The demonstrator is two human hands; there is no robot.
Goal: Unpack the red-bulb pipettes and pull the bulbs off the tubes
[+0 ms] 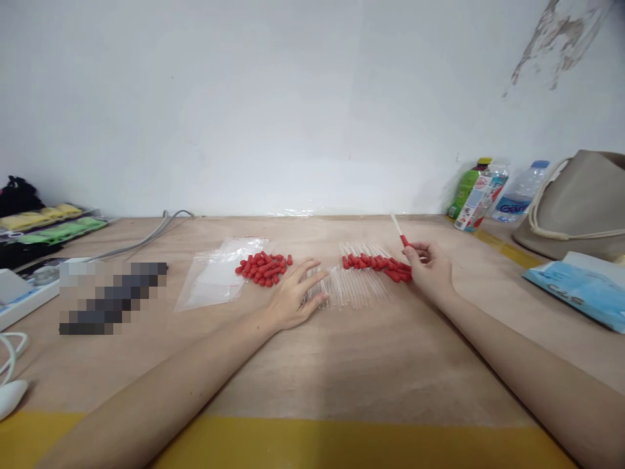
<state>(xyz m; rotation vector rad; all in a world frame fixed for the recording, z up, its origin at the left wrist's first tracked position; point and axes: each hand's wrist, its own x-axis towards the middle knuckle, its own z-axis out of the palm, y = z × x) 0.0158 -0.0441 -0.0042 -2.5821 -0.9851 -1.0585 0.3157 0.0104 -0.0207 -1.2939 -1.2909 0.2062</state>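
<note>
My right hand (427,264) pinches a dropper (398,229) by its red rubber bulb, its thin clear tube pointing up and left. Beneath it lies a row of droppers with red bulbs (375,262), their tubes pointing toward the wall. My left hand (297,296) rests with fingers apart at the left end of a spread of clear thin tubes (359,286); its fingertips hide some of them. Just left of that hand sits a heap of loose red rubber bulbs (263,268).
Clear plastic bags (209,280) lie left of the bulbs, near a pixelated dark object (114,299). A power strip (39,299) and grey cable (141,241) are at left. Bottles (517,195), a beige bag (581,208) and a blue packet (581,290) stand at right.
</note>
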